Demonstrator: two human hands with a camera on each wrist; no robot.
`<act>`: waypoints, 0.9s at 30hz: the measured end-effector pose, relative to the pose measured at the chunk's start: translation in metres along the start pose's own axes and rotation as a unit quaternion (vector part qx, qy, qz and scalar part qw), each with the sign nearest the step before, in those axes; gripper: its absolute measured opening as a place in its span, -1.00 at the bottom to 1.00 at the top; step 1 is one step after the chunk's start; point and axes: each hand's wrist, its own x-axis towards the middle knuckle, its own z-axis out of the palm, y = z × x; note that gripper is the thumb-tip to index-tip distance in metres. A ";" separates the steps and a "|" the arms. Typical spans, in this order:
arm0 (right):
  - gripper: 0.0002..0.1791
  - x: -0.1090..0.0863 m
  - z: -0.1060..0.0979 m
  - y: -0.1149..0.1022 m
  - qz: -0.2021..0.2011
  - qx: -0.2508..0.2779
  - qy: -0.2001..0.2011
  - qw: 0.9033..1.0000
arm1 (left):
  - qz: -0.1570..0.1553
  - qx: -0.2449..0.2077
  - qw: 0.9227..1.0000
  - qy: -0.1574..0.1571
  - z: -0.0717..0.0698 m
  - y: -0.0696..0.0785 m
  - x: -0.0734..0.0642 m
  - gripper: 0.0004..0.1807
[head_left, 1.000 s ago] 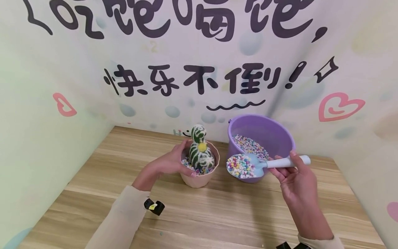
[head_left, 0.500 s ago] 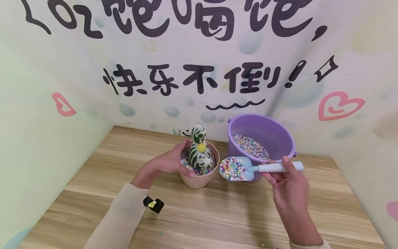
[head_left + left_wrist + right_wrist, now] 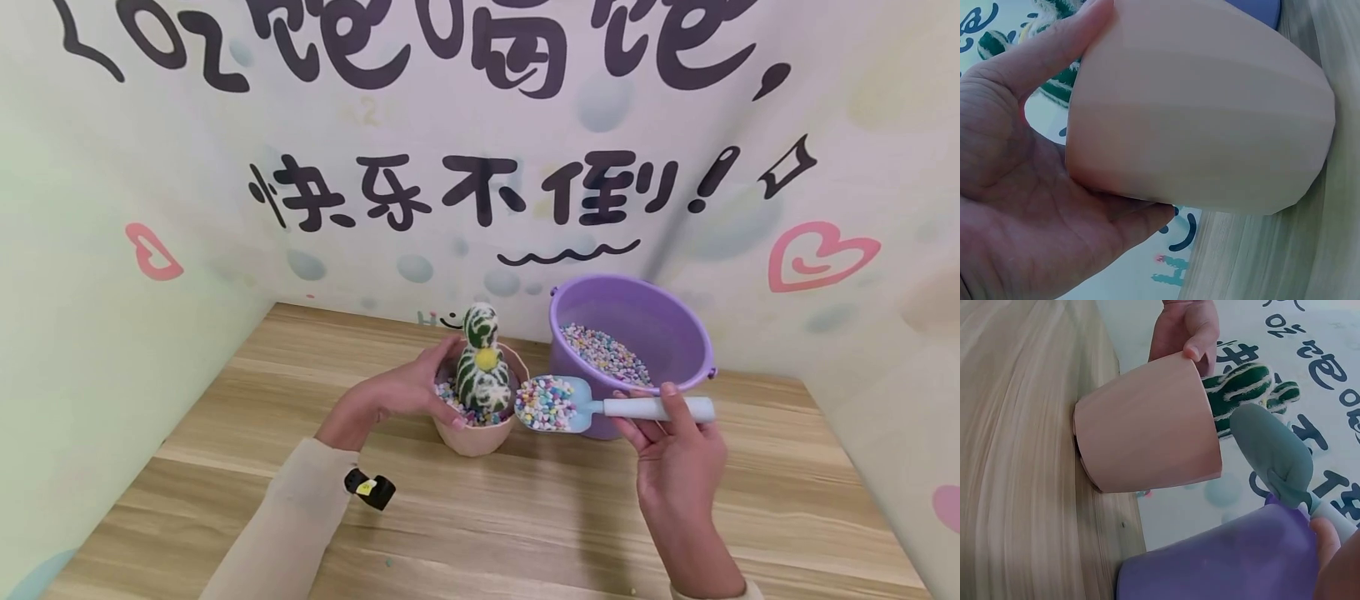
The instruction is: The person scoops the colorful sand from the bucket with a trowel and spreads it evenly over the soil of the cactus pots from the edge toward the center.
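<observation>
My left hand (image 3: 408, 390) grips the near-left rim of a pale pink flowerpot (image 3: 474, 440), thumb and fingers on either side. Inside the pot stands a green and white fuzzy cactus (image 3: 482, 375) with a yellow tuft, set among coloured pebbles. My right hand (image 3: 678, 467) holds a light blue scoop (image 3: 581, 404) by its white handle. Small multicoloured pebbles (image 3: 545, 402) fill the scoop, whose tip is at the pot's right rim. In the right wrist view the scoop's underside (image 3: 1272, 447) shows beside the cactus, above the pot's mouth. The left wrist view shows mostly the pot's outer wall (image 3: 1204, 119).
A purple bucket (image 3: 667, 333) with more pebbles stands behind the scoop, close to the back wall. Beneath everything is a wood-grain table (image 3: 480, 533). Printed wall sheets (image 3: 375, 275) border it at the back and sides.
My right hand has moved left with the loaded scoop, from in front of the bucket to the pot's right rim. The left hand keeps its hold on the pot, nearly unmoved.
</observation>
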 end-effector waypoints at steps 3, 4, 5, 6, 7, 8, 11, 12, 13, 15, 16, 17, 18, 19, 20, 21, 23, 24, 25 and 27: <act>-0.60 -0.002 0.002 0.004 -0.014 -0.009 0.006 1.000 | 0.000 -0.001 1.000 -0.004 -0.001 -0.002 0.001 0.28; -0.60 -0.002 0.003 0.005 -0.018 -0.012 0.009 1.000 | -0.001 -0.001 1.000 -0.005 -0.001 -0.003 0.001 0.28; -0.60 -0.003 0.004 0.007 -0.021 -0.014 0.010 1.000 | -0.002 0.000 1.000 -0.004 -0.002 -0.003 0.001 0.28; -0.60 -0.003 0.004 0.008 -0.024 -0.016 0.011 1.000 | -0.003 0.002 1.000 -0.003 -0.002 -0.002 0.001 0.28; -0.60 -0.003 0.005 0.009 -0.028 -0.018 0.012 0.999 | -0.004 0.003 1.000 -0.003 -0.002 -0.002 0.000 0.29; -0.61 -0.003 0.005 0.010 -0.032 -0.018 0.013 0.999 | -0.005 0.004 1.000 -0.002 -0.002 -0.003 0.000 0.29; -0.60 -0.004 0.008 0.012 -0.045 -0.021 0.013 0.999 | -0.005 0.007 1.000 -0.001 -0.002 -0.003 0.001 0.29; -0.59 -0.005 0.008 0.013 -0.048 -0.021 0.014 0.998 | -0.005 0.007 1.000 0.000 -0.002 -0.003 0.001 0.29; -0.59 -0.006 0.009 0.014 -0.052 -0.023 0.014 0.998 | -0.005 0.007 1.000 0.000 -0.002 -0.003 0.000 0.29; -0.58 -0.007 0.011 0.016 -0.057 -0.032 0.012 0.998 | -0.004 0.011 1.000 0.002 -0.002 -0.003 0.000 0.29; -0.57 -0.008 0.012 0.017 -0.060 -0.037 0.009 0.997 | -0.004 0.013 1.000 0.002 -0.002 -0.003 0.000 0.29; -0.57 -0.008 0.013 0.017 -0.064 -0.043 0.005 0.997 | -0.004 0.014 1.000 0.002 -0.002 -0.003 -0.001 0.29; -0.58 -0.009 0.014 0.018 -0.067 -0.048 0.000 0.997 | -0.003 0.014 1.000 0.001 -0.002 -0.003 -0.001 0.29; -0.58 -0.009 0.015 0.019 -0.069 -0.050 -0.006 0.996 | -0.003 0.015 1.000 0.001 -0.002 -0.003 -0.001 0.29; -0.58 -0.009 0.016 0.019 -0.072 -0.054 -0.012 0.996 | -0.002 0.016 1.000 0.001 -0.002 -0.003 -0.001 0.29; -0.59 -0.010 0.018 0.019 -0.076 -0.059 -0.016 0.995 | -0.001 0.015 1.000 0.000 -0.002 -0.003 -0.001 0.29; -0.60 -0.010 0.020 0.020 -0.080 -0.058 -0.025 0.995 | -0.002 0.010 1.000 -0.002 -0.002 0.000 -0.002 0.29; -0.60 -0.010 0.021 0.020 -0.080 -0.058 -0.027 0.995 | -0.003 0.009 1.000 -0.002 -0.001 0.004 -0.004 0.28; -0.60 -0.010 0.022 0.019 -0.081 -0.057 -0.030 0.995 | -0.005 0.007 1.000 -0.003 -0.001 0.008 -0.005 0.28; -0.60 -0.010 0.023 0.019 -0.084 -0.062 -0.035 0.994 | -0.009 0.003 1.000 -0.005 0.000 0.015 -0.008 0.26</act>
